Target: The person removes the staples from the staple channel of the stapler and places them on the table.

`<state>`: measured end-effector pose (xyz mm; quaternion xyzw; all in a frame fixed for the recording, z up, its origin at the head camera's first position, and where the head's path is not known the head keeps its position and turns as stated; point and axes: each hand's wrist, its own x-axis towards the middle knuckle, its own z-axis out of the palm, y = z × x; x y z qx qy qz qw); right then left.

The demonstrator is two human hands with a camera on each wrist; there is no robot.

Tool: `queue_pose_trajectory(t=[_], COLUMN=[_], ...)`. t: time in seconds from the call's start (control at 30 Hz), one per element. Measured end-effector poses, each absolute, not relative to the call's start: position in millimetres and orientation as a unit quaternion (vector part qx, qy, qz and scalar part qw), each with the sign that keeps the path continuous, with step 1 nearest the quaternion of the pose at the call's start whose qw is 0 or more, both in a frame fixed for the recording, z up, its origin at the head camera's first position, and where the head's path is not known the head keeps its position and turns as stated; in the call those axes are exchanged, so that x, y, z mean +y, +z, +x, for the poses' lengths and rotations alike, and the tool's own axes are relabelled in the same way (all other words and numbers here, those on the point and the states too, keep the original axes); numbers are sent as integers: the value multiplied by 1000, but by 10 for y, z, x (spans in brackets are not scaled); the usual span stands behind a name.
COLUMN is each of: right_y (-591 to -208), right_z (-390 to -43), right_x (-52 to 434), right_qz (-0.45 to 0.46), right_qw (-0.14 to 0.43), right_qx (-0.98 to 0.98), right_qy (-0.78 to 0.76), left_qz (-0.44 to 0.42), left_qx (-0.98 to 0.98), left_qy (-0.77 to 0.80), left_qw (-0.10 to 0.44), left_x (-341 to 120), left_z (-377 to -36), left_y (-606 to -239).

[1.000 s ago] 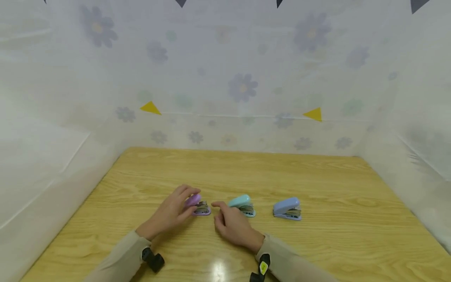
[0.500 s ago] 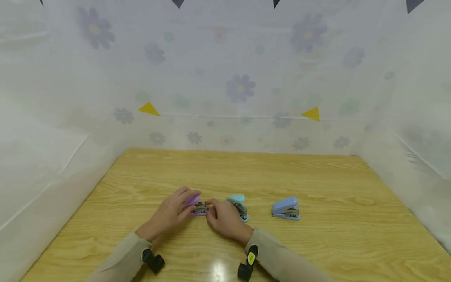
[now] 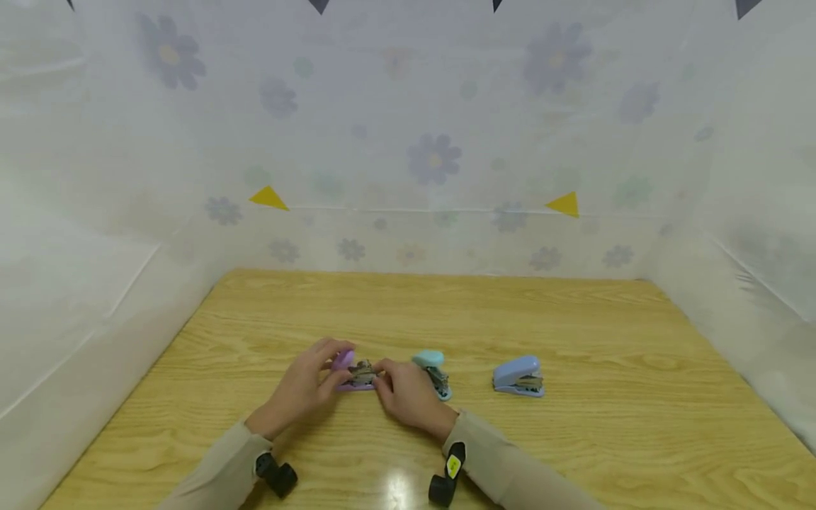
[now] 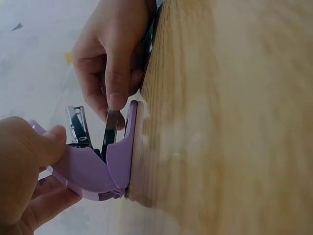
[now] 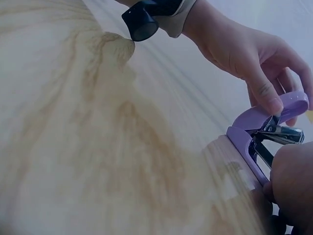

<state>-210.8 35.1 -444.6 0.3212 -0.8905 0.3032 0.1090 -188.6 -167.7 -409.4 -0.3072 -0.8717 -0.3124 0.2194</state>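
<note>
Purple stapler on table, lid up: left hand grips lid, right hand pinches its metal front

Teal stapler half behind right hand

wooden table, purple stapler, teal stapler, blue stapler
</note>
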Motion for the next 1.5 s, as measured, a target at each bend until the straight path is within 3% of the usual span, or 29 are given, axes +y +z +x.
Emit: queue_pose_trajectory(t=[0.2, 0.6, 1.1, 1.5], right_y=[-4439, -4433, -4456, -4426], right_z=[-2102, -2099, -2103, -2078], right_x=[355, 346, 357, 326], right_qz=[319, 316, 316, 310], right_qw=[114, 109, 116, 93], right_qx=[-891, -893, -896, -901], right_qy=[302, 300, 290, 289], left_qz=[-280, -232, -199, -189], left_qx=[-861, -874, -903, -913], left_qy=[-380, -359, -356, -341], left_qw=[192, 231, 136, 118], left_x=[-1742, -1963, -2269, -2293], left_z=[-1850, -1796, -1824, -1821], left_y=[-4113, -4105, -4149, -4085])
